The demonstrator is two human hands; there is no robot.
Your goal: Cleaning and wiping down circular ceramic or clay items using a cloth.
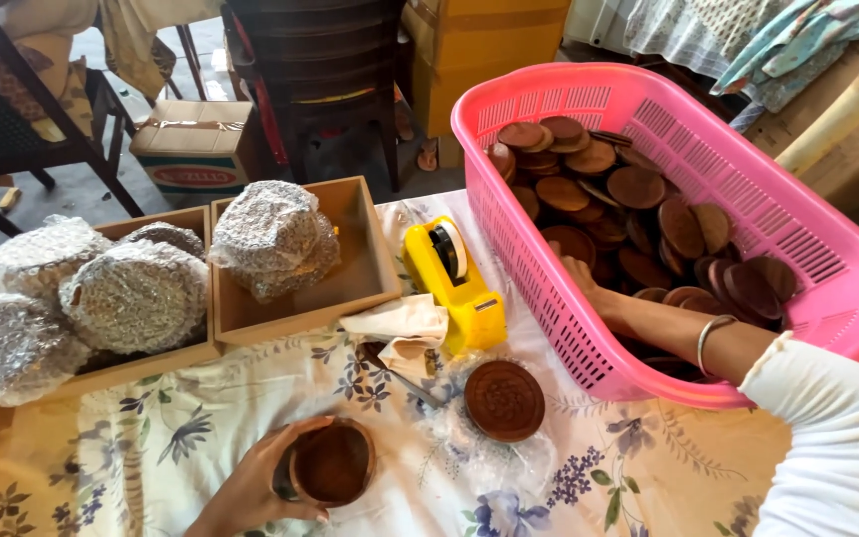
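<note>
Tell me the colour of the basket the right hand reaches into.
Bright pink basket, seen in the head view.

A white cardboard box (199, 149) with a red-and-blue label sits on the floor; yellow cartons (484, 50) stack behind the table.

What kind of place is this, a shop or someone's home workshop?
Probably a small home craft-packing corner. A pink basket holds many round wooden discs, wooden trays hold bubble-wrapped bundles, and a yellow tape dispenser sits on a flowered cloth.
</note>
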